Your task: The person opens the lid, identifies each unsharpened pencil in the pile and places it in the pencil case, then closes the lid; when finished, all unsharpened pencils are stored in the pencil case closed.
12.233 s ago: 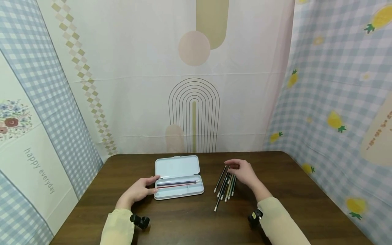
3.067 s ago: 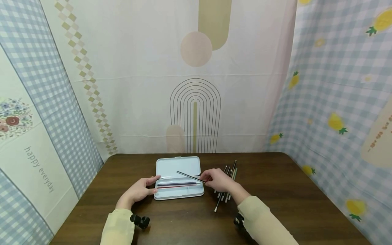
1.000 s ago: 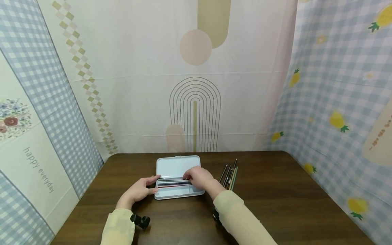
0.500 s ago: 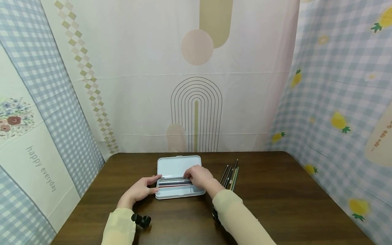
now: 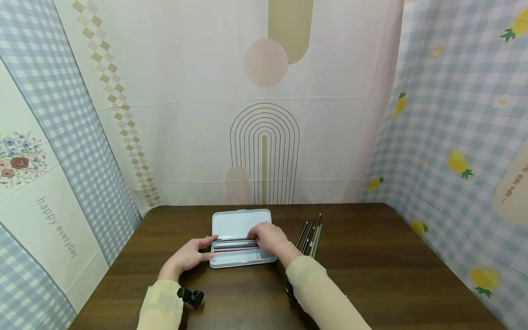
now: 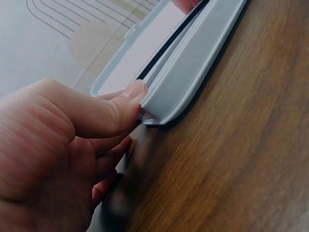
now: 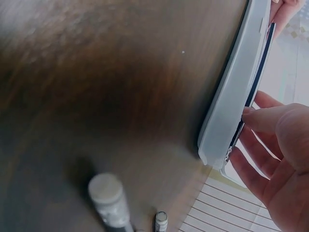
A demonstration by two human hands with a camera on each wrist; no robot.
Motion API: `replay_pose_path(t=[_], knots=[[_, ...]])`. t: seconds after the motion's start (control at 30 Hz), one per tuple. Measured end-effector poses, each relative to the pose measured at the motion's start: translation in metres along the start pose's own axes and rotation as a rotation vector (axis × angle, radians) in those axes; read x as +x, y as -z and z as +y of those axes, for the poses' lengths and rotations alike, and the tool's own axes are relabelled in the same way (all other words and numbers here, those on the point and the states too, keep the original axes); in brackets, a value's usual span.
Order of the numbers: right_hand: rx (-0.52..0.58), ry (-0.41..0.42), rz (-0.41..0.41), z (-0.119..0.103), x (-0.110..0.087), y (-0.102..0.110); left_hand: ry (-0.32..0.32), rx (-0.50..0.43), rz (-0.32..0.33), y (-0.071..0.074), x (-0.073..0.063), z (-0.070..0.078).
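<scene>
A pale pencil case point(image 5: 243, 262) lies with its lid point(image 5: 239, 222) folded back on the table. My left hand point(image 5: 187, 256) grips its left end, thumb on the wall near the corner in the left wrist view. Between the thumb and fingers of my right hand point(image 5: 269, 237) is a dark pencil point(image 7: 263, 60), held lengthwise along the hinge side of the case. Several pencils point(image 5: 235, 248), one of them red, lie side by side in the tray; my right fingers cover their right ends in the head view.
Several loose pencils point(image 5: 310, 236) lie in a bunch right of the case, partly behind my right wrist. White eraser ends point(image 7: 105, 189) show close up in the right wrist view. Patterned cloths hang behind the brown table point(image 5: 392, 266) and at both sides.
My right hand has gone from the loose bunch to the case, carrying a dark pencil, which now lies along the hinge side. Over the last second both hands barely move.
</scene>
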State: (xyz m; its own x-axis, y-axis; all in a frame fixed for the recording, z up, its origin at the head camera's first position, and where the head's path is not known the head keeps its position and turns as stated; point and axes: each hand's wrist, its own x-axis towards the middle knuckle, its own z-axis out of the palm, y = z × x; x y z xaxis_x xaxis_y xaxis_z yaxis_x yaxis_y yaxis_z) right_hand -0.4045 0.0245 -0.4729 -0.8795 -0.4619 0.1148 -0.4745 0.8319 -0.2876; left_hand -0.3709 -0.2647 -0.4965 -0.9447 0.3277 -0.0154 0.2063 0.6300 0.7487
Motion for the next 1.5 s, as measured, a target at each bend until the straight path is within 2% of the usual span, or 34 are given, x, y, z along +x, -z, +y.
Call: replay_pose_path(t=[1.1,1.5], knots=[[0.021,0.014,0.010,0.0044,-0.0037,-0.0002,-0.030,0.007,-0.004,0.0013,-0.0003,0.0025],[0.042,0.018,0.020,0.0071,-0.0061,0.0018,-0.019,0.006,0.000,0.0004,-0.0012,0.0015]])
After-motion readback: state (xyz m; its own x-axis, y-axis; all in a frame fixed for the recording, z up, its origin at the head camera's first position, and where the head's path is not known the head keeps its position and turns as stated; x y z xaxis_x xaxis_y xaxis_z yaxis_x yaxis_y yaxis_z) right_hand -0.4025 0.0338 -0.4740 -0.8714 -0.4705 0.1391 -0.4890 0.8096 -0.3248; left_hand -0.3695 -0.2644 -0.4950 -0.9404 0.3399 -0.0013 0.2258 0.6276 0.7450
